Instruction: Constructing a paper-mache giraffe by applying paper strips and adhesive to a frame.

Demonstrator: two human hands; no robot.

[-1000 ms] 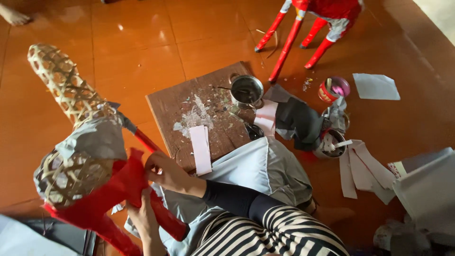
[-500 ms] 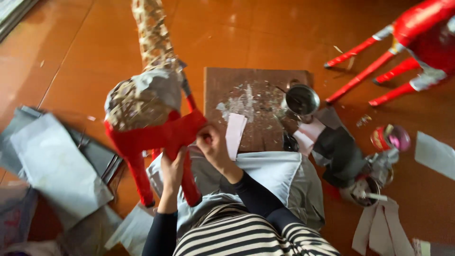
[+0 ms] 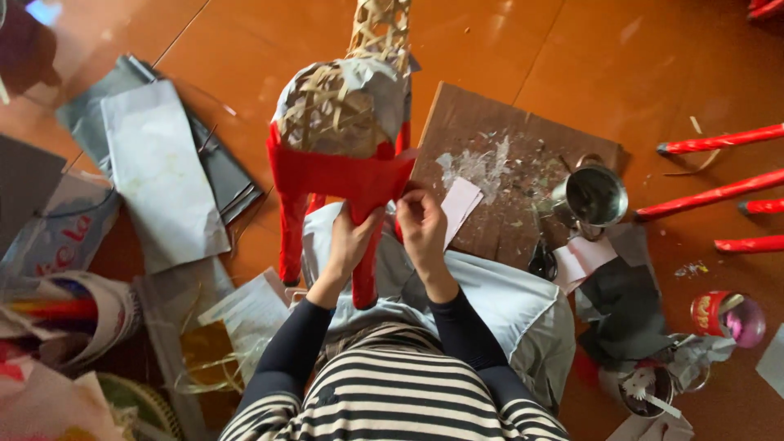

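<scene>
A woven bamboo animal frame [image 3: 343,114] stands in front of me, partly covered in grey paper, with red paper [image 3: 335,175] wrapped round its lower body and legs. My left hand [image 3: 349,241] presses the red paper at the belly, fingers on a red leg. Beside it, my right hand [image 3: 420,224] pinches the edge of the red paper at the frame's right side. A pink paper strip [image 3: 461,204] lies just right of that hand on a brown board [image 3: 523,139]. Pale cloth [image 3: 498,298] covers my lap.
A metal cup [image 3: 592,196] sits on the board's right edge. Red stick legs [image 3: 719,192] of another figure lie at right. Grey and white paper sheets [image 3: 159,175] lie at left, a red tin [image 3: 723,314] at right, dark paper scraps [image 3: 625,306] nearby.
The view has swung left, so the frame now stands centred and upright. Both hands have moved onto the red paper at its belly; the right hand has left the pink strip.
</scene>
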